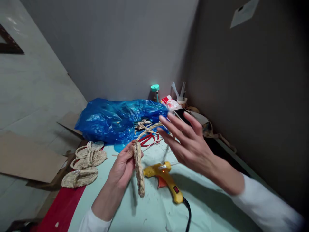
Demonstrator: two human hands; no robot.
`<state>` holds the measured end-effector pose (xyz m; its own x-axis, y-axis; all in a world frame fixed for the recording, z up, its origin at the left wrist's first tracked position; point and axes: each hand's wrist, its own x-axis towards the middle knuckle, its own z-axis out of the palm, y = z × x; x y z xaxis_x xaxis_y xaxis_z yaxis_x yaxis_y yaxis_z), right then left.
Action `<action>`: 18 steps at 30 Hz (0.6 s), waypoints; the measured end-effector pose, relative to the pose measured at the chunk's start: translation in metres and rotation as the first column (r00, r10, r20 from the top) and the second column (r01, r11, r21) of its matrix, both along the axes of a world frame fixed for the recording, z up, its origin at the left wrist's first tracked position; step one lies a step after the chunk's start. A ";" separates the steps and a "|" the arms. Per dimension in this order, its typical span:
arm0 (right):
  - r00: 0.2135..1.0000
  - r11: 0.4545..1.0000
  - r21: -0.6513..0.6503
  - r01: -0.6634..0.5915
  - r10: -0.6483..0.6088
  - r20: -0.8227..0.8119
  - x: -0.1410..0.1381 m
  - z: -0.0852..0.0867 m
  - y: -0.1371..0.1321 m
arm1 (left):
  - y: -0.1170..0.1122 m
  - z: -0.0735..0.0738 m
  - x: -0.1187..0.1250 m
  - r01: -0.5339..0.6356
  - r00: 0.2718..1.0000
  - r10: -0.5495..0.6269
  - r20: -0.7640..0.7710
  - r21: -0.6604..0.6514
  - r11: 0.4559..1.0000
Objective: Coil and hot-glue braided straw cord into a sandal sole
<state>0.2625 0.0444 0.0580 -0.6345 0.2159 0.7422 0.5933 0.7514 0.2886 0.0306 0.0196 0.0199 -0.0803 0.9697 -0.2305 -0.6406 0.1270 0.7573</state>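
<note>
My left hand point(124, 164) pinches the top end of a braided straw piece point(139, 175), which hangs down narrow and edge-on. From that top a thin twisted straw cord point(148, 129) arches up to the right. My right hand point(187, 141) is raised with its fingers stretched and spread, slightly blurred. The cord's far end passes behind those fingertips, and whether they touch I cannot tell. Below, a yellow glue gun point(166, 177) lies on the pale green table cover point(152, 212), its small red light lit. Red-handled scissors point(147, 140) lie behind my hands.
Several woven straw slippers point(80, 177) sit at the table's left edge. A blue plastic bag point(108, 119) with loose straw strands fills the back. A jar with a turquoise lid point(154, 91), a small cup point(182, 102) and a dark-screened phone point(182, 116) stand or lie near the corner.
</note>
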 end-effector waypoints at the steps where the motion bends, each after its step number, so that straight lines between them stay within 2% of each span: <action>1: 0.999 0.999 0.030 -0.044 0.044 -0.005 0.003 -0.005 -0.017 | 0.000 0.000 0.000 -0.008 1.000 0.008 0.006 0.001 1.000; 3: 0.996 0.991 -0.096 -0.092 0.091 -0.016 0.007 -0.019 -0.046 | 0.000 0.000 0.002 -0.022 1.000 0.022 0.017 0.002 1.000; 4: 0.997 0.975 -0.209 -0.072 0.065 -0.037 0.007 -0.027 -0.057 | -0.001 0.001 0.004 -0.027 0.999 0.027 0.020 0.003 1.000; 5: 0.994 0.966 -0.257 -0.031 0.003 -0.110 0.006 -0.034 -0.065 | -0.002 0.001 0.006 -0.027 0.999 0.027 0.022 0.004 1.000; 8: 0.978 0.942 -0.303 0.146 -0.184 -0.101 0.002 -0.050 -0.077 | -0.006 0.003 0.012 -0.014 1.000 0.014 0.020 0.005 1.000; 10: 0.966 0.921 -0.322 0.221 -0.251 -0.054 0.000 -0.056 -0.079 | -0.008 0.005 0.013 -0.016 1.000 0.016 0.017 0.002 1.000; 15: 0.988 0.874 -0.474 0.111 -0.150 -0.045 -0.004 -0.064 -0.081 | -0.003 0.008 0.009 -0.078 0.997 0.078 0.021 -0.024 0.997; 18: 0.982 0.844 -0.524 0.113 -0.174 -0.069 -0.003 -0.065 -0.077 | 0.001 0.008 0.005 -0.117 0.993 0.119 0.026 -0.048 0.992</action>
<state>0.2600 -0.0324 -0.0073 -0.4881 0.6691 0.5605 0.7107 0.6774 -0.1898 0.0360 0.0204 0.0280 -0.1860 0.9421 -0.2790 -0.6748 0.0839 0.7332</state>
